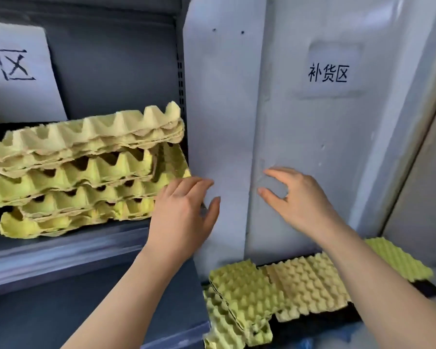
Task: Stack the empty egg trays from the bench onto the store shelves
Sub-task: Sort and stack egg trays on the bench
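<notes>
A leaning pile of several yellow egg trays (86, 167) sits on the grey store shelf (68, 250) at the left. My left hand (184, 217) hovers just right of the pile's near corner, fingers relaxed and holding nothing. My right hand (295, 197) is raised in front of the pale panel, fingers spread and loosely bent, empty. More egg trays (275, 285) lie upside down on the dark bench (312, 323) at the lower right, below my right forearm.
A tall pale panel (287, 122) with a printed label (328, 73) stands upright between shelf and bench. A white paper sign (18, 71) leans at the back of the shelf. A lower shelf edge (176, 336) juts out beneath.
</notes>
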A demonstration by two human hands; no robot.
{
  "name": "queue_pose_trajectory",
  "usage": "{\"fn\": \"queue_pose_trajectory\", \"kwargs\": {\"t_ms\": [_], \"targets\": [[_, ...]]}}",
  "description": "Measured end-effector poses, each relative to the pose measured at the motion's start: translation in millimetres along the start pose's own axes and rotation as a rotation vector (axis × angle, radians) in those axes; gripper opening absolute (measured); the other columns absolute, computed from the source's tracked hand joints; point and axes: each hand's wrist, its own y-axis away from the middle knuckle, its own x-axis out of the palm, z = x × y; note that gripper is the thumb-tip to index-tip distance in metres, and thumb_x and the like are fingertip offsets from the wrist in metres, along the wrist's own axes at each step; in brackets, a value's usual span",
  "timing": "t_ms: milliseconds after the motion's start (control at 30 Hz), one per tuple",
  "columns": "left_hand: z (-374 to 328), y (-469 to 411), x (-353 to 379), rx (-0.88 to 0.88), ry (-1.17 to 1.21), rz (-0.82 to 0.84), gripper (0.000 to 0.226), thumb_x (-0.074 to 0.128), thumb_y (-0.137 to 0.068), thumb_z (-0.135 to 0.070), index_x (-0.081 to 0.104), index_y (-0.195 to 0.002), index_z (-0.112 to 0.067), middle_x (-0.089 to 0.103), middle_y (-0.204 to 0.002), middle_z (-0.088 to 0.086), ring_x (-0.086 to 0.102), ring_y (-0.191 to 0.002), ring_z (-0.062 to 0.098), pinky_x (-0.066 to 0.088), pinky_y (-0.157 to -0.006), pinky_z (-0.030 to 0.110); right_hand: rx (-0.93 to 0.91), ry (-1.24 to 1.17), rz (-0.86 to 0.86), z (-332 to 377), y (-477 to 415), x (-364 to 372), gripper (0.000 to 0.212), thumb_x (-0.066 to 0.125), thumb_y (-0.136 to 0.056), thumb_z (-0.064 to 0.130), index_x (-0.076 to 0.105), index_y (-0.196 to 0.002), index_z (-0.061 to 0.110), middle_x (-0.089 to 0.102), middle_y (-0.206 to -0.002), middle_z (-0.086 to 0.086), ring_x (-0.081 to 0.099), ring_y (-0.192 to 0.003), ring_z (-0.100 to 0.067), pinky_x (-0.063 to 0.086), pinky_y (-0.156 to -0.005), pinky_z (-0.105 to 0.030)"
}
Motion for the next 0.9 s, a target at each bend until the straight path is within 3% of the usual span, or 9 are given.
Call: {"fn": "queue_pose_trajectory", "kwargs": {"t_ms": [300,500,800,900], "targets": [[-111.8,23.4,179.7,-0.007,0.166,0.348,0.039,0.048,-0.082,-0.040,0.072,-0.100,-0.013,0.071,-0.097,0.002,0.066,-0.085,0.028,0.052,-0.075,0.039,0.331,0.125,0.158,-194.3,63.9,-6.6,0.042,0.063,-0.088,0.033,0.060,-0.126,0.016,0.058,-0.131,-0.001,0.056,-0.113,-0.020,0.034,-0.095,-0.023],[-165.6,21.4,290.5,-0.037,0.146,0.505,0.036,0.051,-0.081,-0.039,0.073,-0.095,-0.015,0.071,-0.090,0.001,0.067,-0.078,0.028,0.053,-0.071,0.038,0.392,0.059,0.193,-306.2,68.7,4.2,0.036,0.060,-0.091,0.026,0.061,-0.125,0.013,0.061,-0.126,0.000,0.053,-0.118,-0.017,0.037,-0.096,-0.023],[-152.4,65.9,402.1,-0.248,0.073,0.708,0.025,0.074,-0.076,-0.025,0.072,-0.098,-0.013,0.071,-0.089,0.005,0.067,-0.081,0.032,0.052,-0.073,0.041,0.386,0.016,0.392,-421.7,41.4,87.5,0.039,0.057,-0.092,0.029,0.058,-0.129,0.015,0.057,-0.132,0.000,0.050,-0.121,-0.014,0.035,-0.095,-0.019],[-128.3,90.7,426.3,-0.356,0.054,0.800,0.026,0.079,-0.074,-0.023,0.073,-0.098,-0.013,0.072,-0.091,0.006,0.067,-0.083,0.033,0.053,-0.075,0.043,0.401,-0.030,0.469,-443.6,31.8,132.0,0.039,0.057,-0.092,0.029,0.058,-0.129,0.017,0.057,-0.132,0.000,0.051,-0.121,-0.014,0.039,-0.100,-0.025]]}}
